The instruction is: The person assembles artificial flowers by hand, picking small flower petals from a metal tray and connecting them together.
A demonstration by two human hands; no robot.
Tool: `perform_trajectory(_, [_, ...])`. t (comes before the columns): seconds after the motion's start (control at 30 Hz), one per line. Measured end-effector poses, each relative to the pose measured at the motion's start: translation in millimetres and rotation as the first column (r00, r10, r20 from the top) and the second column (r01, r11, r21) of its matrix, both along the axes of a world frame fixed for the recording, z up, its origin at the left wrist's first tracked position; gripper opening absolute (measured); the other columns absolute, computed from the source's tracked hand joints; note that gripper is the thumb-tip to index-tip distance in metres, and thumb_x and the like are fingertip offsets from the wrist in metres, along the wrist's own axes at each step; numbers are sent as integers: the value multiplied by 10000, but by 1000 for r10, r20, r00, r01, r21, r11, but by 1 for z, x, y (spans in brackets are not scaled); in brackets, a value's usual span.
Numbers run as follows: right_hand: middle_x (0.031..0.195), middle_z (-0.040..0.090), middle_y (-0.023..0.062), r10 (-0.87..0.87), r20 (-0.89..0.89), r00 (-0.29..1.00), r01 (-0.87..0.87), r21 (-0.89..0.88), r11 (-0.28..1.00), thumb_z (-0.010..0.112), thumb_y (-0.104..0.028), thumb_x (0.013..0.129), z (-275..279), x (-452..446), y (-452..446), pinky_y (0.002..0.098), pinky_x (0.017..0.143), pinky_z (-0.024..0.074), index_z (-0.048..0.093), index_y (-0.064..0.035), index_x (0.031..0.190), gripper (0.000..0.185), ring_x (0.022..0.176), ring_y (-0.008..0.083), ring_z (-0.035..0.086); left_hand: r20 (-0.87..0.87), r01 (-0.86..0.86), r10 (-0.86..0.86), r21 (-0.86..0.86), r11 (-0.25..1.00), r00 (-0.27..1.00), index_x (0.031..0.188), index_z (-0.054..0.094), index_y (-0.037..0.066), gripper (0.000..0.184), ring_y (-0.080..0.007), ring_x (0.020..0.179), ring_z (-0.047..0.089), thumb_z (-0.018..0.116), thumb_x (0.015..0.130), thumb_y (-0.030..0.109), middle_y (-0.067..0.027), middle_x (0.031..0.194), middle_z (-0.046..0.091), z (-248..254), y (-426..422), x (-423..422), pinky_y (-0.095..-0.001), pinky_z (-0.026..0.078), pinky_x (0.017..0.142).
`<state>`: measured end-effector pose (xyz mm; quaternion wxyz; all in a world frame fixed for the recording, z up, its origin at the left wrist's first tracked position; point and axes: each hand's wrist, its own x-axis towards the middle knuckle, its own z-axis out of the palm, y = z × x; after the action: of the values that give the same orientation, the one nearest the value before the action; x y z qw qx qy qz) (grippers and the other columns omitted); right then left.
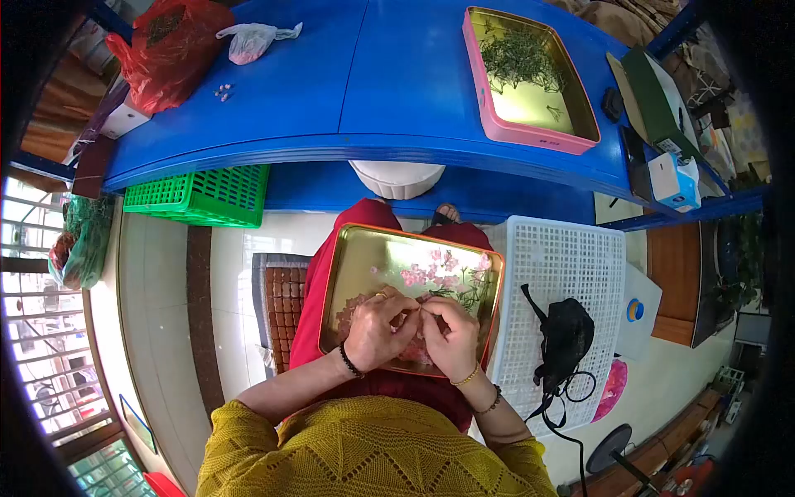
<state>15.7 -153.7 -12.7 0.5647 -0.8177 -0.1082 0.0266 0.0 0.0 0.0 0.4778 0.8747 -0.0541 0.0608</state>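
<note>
A shallow gold tray with a red rim (pixel 352 257) rests on the person's lap. Pink blossoms (pixel 443 263) and green stems (pixel 470 296) lie in it, with more pink pieces below the hands. Over the tray's middle, my left hand (pixel 379 330) and my right hand (pixel 450 335) meet at the fingertips. Both are closed in a pinch on something too small to make out. A dark beaded bracelet is on my left wrist; a gold one and a dark one are on my right.
A blue shelf (pixel 397 83) ahead bears a pink-rimmed tin (pixel 538 142) of green stems, a red bag (pixel 166 58) and a small white bag (pixel 252 41). Beneath is a green crate (pixel 224 199). At right, a white crate (pixel 567 240) bears a black bag (pixel 567 335).
</note>
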Motion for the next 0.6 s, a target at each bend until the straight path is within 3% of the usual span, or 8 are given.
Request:
perform_trajectory(0.07, [931,680,166,-9,-24,1000,9,12,1000,665,4,785,2,0,1,316,713,536,665,18,891,107,825,268,684,28,-9,8,21,1000,1000,879,649,17,150,-205,582,626,698,738,33,-107,788,663,0,-2,-1,-305,483,567])
perform_trajectory(0.17, [927,681,165,-19,-28,999,20,3,1000,662,6,782,2,-2,2,315,717,536,668,18,889,108,819,268,684,60,-36,33,45,998,998,874,646,13,147,-203,573,621,695,737,29,-99,768,662,3,-3,-2,-306,476,550])
perform_trajectory(0.27, [925,682,164,-9,19,1000,9,9,1000,659,5,782,-1,-1,2,314,719,537,670,18,893,112,817,266,685,68,-57,52,71,996,996,878,648,14,153,-199,570,620,696,734,30,-98,748,659,0,-4,-3,-306,473,539])
perform_trajectory(0.37, [926,682,162,-6,27,1000,6,-4,1000,655,5,784,-1,-1,2,313,722,537,673,18,899,117,818,266,685,-35,-86,88,42,995,996,859,655,46,140,-308,689,635,680,722,51,-125,742,647,-1,-5,-4,-390,497,668])
perform_trajectory(0.6, [895,677,121,-26,51,998,25,26,999,640,56,787,0,-1,3,271,642,515,662,15,891,114,749,184,658,-159,-154,127,-169,973,979,805,656,18,77,-290,665,628,657,728,20,-130,722,636,-3,-5,0,-366,489,664])
